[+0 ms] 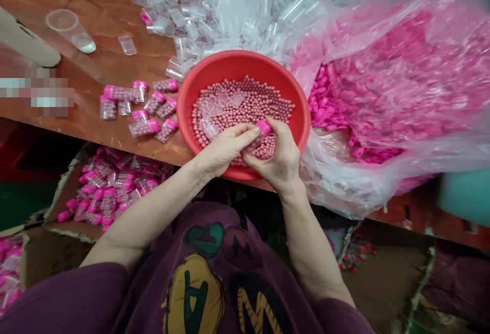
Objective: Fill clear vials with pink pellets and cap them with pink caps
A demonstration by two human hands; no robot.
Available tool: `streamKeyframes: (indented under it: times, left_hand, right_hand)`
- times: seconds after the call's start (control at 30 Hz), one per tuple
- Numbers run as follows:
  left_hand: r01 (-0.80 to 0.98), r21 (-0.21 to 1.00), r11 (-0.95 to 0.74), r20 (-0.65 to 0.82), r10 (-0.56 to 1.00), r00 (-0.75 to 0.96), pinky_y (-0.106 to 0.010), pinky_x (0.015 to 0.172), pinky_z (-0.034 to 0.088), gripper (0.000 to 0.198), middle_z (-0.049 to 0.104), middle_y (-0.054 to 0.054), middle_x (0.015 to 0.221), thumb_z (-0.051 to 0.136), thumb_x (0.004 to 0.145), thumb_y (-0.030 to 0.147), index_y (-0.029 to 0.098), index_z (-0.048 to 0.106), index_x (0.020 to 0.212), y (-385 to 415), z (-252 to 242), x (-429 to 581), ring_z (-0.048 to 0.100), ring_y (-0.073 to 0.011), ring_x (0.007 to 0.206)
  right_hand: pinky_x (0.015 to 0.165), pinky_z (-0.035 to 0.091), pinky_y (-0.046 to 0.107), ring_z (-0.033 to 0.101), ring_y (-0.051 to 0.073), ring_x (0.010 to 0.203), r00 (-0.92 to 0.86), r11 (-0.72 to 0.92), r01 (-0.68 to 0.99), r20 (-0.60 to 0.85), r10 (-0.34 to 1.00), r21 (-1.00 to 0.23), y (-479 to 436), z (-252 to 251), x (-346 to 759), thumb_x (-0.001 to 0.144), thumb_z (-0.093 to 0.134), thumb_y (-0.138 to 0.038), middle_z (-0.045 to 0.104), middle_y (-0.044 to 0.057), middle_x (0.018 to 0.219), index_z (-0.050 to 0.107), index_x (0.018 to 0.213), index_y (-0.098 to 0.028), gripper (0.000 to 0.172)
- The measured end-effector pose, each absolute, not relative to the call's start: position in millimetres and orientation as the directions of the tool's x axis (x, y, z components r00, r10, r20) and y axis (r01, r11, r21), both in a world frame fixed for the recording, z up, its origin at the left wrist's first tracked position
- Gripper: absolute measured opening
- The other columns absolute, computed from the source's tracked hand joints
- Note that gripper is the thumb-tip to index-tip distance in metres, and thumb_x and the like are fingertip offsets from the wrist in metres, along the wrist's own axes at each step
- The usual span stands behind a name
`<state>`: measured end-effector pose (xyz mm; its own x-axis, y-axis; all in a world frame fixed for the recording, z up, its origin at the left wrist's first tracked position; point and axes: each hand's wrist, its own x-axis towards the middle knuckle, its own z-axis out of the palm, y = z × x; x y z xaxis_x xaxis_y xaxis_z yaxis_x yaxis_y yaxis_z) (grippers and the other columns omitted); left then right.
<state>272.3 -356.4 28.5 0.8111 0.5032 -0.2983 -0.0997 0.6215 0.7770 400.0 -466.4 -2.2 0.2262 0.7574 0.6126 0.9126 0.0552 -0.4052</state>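
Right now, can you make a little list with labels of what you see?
Hands: left hand and right hand together hold a little tube with a pink cap over the bowl
Bowl: red, holds pink balls
Left of bowl: filled tubes, capped
Behind bowl: pile of empty tubes
Right of bowl: bag of pink caps

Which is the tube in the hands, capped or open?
Capped: a pink cap sits on the tube, pinched between left hand and right hand.
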Motion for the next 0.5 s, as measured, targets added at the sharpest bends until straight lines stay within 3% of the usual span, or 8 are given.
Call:
streamKeyframes:
  times: [0.1,0.23,0.3,0.4,0.43,0.5]
  left_hand:
    - [-0.102,0.892,0.439,-0.21,0.605,0.768,-0.027,0.093,0.05,0.018,0.074,-0.004,0.1,0.077,0.095,0.03,0.015,0.073,0.104,-362.9,24.8,274.0,0.064,-0.0151,0.095]
    - [0.014,0.999,0.048,-0.042,0.687,0.726,-0.037,0.11,0.047,0.02,0.076,-0.011,0.119,0.07,0.094,0.018,0.015,0.072,0.114,-375.5,26.6,270.1,0.067,-0.0241,0.115]
    - [0.067,0.995,-0.077,0.001,0.666,0.746,-0.04,0.112,0.048,0.023,0.076,-0.012,0.123,0.064,0.097,0.018,0.016,0.07,0.119,-377.5,30.0,262.2,0.068,-0.0261,0.118]
    - [0.065,0.976,-0.209,0.103,0.7,0.706,-0.041,0.11,0.053,0.027,0.076,-0.011,0.126,0.058,0.104,0.027,0.018,0.067,0.127,-357.6,30.2,239.4,0.07,-0.0251,0.119]
    - [0.069,0.962,-0.266,0.159,0.744,0.649,-0.041,0.112,0.053,0.03,0.075,-0.011,0.13,0.057,0.106,0.031,0.019,0.066,0.131,-342.3,27.5,228.6,0.07,-0.0248,0.122]
    - [0.14,0.913,-0.383,0.27,0.825,0.496,-0.044,0.117,0.052,0.036,0.073,-0.01,0.137,0.058,0.107,0.039,0.022,0.061,0.139,-301.0,17.3,203.6,0.068,-0.0253,0.13]
  right_hand:
    - [0.109,0.063,0.061,0.07,0.036,0.127,0.22,0.043,0.917,0.592,0.776,-0.396,-468.2,-5.6,400.2,0.087,0.075,-0.032,0.07,0.017,0.136,0.049,0.151,-0.021,0.07]
    - [0.103,0.063,0.058,0.071,0.034,0.119,0.176,0.095,0.925,0.637,0.751,-0.367,-467.7,-7.0,390.6,0.091,0.07,-0.025,0.072,0.018,0.126,0.055,0.144,-0.019,0.056]
    - [0.1,0.063,0.053,0.071,0.033,0.116,0.151,0.136,0.875,0.529,0.835,-0.464,-466.9,1.0,390.7,0.09,0.072,-0.027,0.071,0.017,0.126,0.055,0.144,-0.019,0.057]
    - [0.096,0.065,0.046,0.072,0.028,0.112,0.118,0.083,0.709,0.234,0.965,-0.7,-459.2,21.6,405.0,0.09,0.079,-0.04,0.069,0.014,0.132,0.05,0.151,-0.021,0.071]
    - [0.095,0.064,0.044,0.072,0.027,0.109,0.143,0.028,0.679,0.168,0.975,-0.734,-453.7,28.3,411.7,0.092,0.078,-0.043,0.07,0.013,0.132,0.05,0.151,-0.022,0.069]
    - [0.094,0.062,0.042,0.072,0.025,0.103,0.226,-0.086,0.691,0.101,0.969,-0.718,-438.5,38.1,421.3,0.098,0.07,-0.044,0.073,0.012,0.123,0.06,0.141,-0.02,0.05]
